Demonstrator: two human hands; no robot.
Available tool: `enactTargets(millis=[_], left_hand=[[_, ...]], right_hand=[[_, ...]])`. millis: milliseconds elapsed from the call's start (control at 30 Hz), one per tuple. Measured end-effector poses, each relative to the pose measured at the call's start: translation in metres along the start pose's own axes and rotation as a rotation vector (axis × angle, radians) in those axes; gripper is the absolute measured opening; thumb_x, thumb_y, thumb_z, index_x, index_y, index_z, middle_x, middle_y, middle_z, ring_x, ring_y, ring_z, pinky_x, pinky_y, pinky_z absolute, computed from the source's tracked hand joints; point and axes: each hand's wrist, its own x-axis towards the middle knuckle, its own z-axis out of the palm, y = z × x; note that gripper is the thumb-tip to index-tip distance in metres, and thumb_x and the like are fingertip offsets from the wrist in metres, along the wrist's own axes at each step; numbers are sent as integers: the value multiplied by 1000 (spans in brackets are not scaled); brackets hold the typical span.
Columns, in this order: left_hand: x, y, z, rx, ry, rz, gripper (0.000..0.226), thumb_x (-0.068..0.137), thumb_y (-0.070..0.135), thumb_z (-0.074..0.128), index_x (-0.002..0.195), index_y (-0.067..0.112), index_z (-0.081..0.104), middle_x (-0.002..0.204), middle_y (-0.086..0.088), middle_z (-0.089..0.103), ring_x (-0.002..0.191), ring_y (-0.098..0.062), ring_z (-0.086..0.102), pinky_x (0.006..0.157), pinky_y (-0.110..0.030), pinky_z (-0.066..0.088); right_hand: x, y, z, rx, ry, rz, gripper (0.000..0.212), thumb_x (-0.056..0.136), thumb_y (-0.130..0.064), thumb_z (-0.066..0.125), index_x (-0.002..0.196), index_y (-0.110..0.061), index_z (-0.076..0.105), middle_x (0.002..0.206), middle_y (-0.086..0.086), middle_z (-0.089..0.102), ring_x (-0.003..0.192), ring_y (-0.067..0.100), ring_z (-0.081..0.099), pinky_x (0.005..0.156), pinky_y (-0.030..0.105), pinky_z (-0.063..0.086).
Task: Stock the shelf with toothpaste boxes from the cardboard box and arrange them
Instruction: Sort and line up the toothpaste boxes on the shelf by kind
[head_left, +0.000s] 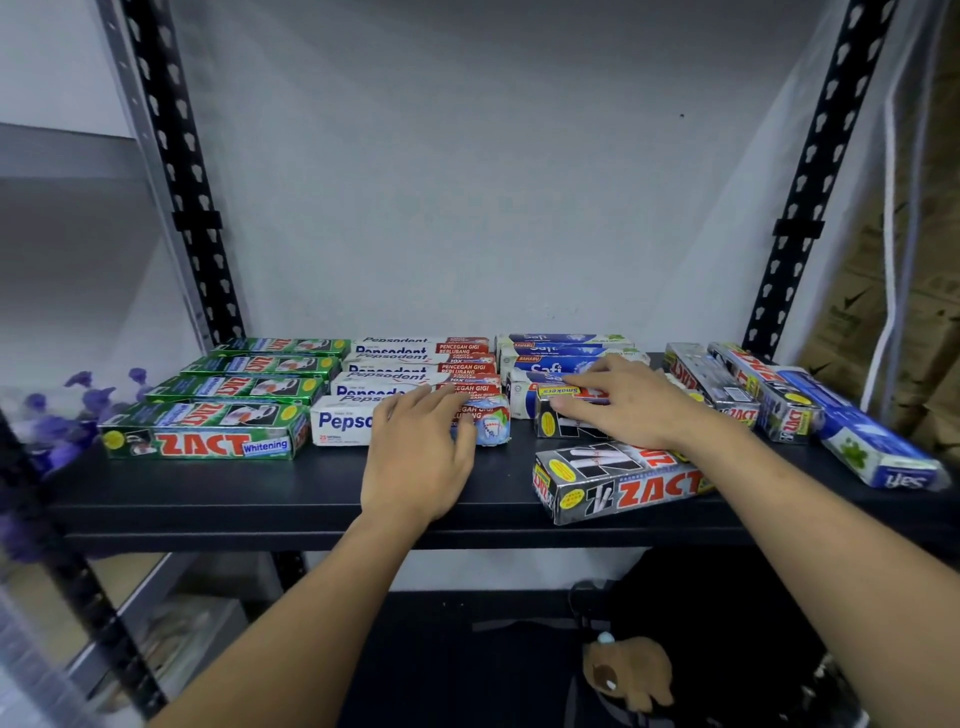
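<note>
Black shelf (311, 499) w/ green Zact boxes (202, 441), Pepsodent boxes (343, 421), Safi boxes (550, 364), silver Zact boxes (618, 488).

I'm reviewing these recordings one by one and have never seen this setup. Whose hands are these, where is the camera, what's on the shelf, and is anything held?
There is no machine: a person works bare-handed, and the one picture comes from a camera worn on their head, looking forward and down. On the black shelf lie toothpaste boxes: green Zact boxes at the left, then Pepsodent boxes, blue Safi boxes, and black Zact Smokers boxes at the right. The left hand lies flat on the front Pepsodent box. The right hand's fingers rest on one Zact Smokers box; whether they grip it is unclear.
</note>
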Motion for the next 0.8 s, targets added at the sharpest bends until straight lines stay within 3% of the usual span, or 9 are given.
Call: enactTargets(millis=[200,467,600,800], left_hand=[[-1,-2,-1,-25,-2,21,39,92,22,57,131,25,60,138,6,58,133,-16,46,116,-39,21],[0,-2,-2,-67,-2,31,38,92,17,56,128,26,60,133,9,61,131,-12,47,116,-38,19],[-1,-1,-2,-56,13,37,38,90,18,56,127,27,61,131,10,62,129,-11,48,115,-37,21],[-1,-1,-2,-41,28,34,38,90,19,56,127,27,61,130,10,62,127,-11,49,113,-33,20]], right_hand=[[-3,6,-5,-16,-24,-40,65,90,-72,37,146,-39,43,154,-3,39,141,20,35,114,39,29],[-8,14,-11,-24,-39,8,75,85,-78,35,149,-37,38,158,-3,34,144,24,32,118,44,27],[-11,17,-10,-62,13,79,92,78,-87,22,150,-32,37,158,4,33,143,28,33,115,46,30],[-14,17,-11,-137,-18,144,85,85,-82,12,152,-34,33,156,6,37,142,30,34,111,47,32]])
